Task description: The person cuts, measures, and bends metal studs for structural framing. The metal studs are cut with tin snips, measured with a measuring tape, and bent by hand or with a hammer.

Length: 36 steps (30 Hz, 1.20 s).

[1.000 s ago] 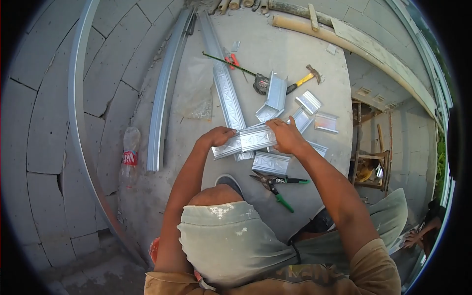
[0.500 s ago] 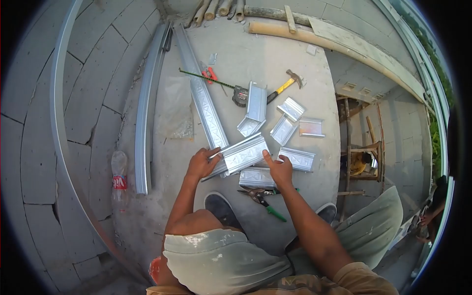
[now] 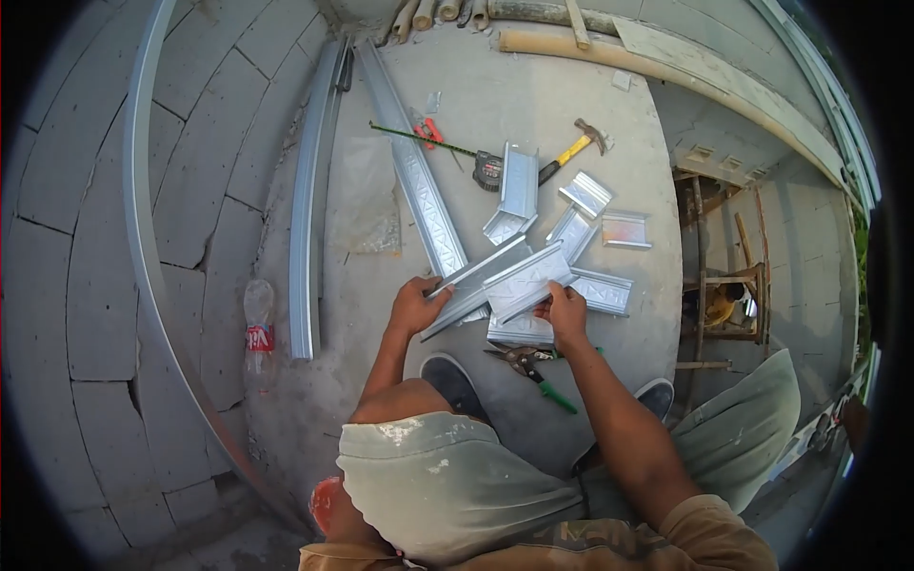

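My left hand [image 3: 416, 305] grips the left end of a short silver metal channel piece [image 3: 468, 287], its inner side facing up. Between the fingers and thumb of my right hand [image 3: 564, 312] is a second channel piece [image 3: 526, 282], embossed and tilted. It overlaps the right part of the first piece. Under and beside them lie more cut channel pieces, one [image 3: 604, 291] just right of my right hand and another [image 3: 519, 330] partly hidden below. Green-handled tin snips [image 3: 529, 369] rest on the floor close to my right wrist.
Beyond the pieces lie a tape measure [image 3: 488, 171] with its blade out, a hammer [image 3: 574, 149] and a red-handled tool [image 3: 428, 131]. Long metal channels [image 3: 419, 181] and a plastic bottle [image 3: 259, 333] are to the left. At right the floor edge [image 3: 678, 285] drops to a lower level with wooden scaffolding.
The two channel pieces, stacked before, are now spread apart, one in each hand. My right hand has turned and moved its piece off the other. The whole view has shifted slightly.
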Each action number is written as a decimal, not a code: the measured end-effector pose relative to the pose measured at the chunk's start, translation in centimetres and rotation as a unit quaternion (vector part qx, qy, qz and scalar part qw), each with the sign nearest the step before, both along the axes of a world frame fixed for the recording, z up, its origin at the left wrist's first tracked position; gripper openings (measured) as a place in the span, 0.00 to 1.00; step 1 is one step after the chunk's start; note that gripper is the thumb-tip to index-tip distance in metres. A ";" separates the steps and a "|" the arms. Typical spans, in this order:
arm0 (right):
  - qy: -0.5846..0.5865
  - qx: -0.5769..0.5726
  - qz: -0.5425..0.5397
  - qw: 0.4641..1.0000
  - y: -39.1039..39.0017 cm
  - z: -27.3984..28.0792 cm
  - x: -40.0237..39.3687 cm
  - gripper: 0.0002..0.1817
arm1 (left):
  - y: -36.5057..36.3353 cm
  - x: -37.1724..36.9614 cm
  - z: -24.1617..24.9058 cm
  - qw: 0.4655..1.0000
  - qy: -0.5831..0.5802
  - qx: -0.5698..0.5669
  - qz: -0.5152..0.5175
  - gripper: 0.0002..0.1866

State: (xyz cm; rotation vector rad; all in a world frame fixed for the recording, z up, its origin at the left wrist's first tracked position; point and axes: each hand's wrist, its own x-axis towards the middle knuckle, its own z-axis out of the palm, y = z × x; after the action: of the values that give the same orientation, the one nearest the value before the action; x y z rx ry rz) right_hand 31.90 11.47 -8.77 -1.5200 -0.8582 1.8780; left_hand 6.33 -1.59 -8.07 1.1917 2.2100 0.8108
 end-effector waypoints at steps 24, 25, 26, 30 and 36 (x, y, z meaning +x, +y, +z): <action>-0.492 0.261 0.608 0.566 -8.5 2.8 10.9 0.59 | -2.8 -4.5 14.5 0.991 0.123 0.021 -0.047 0.25; -0.489 0.261 0.606 0.570 -8.3 2.8 10.7 0.59 | -3.1 -5.3 16.1 0.990 0.127 0.019 -0.049 0.25; -0.443 0.256 0.614 0.602 -7.9 2.6 10.5 0.53 | -3.3 -6.1 17.8 0.988 0.150 0.026 -0.026 0.25; -0.307 0.322 0.601 0.664 -7.4 3.4 7.2 0.41 | -1.9 -9.5 24.2 0.967 0.238 0.089 -0.002 0.25; -0.083 0.376 0.373 0.844 -5.8 13.1 -2.4 0.33 | 4.8 -9.3 35.7 0.960 0.274 0.052 -0.005 0.30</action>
State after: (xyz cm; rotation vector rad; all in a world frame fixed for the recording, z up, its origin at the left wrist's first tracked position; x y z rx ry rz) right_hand 29.47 5.63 4.31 -0.8865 -2.1946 1.5136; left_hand -2.93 3.22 27.63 1.6337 2.6131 0.6513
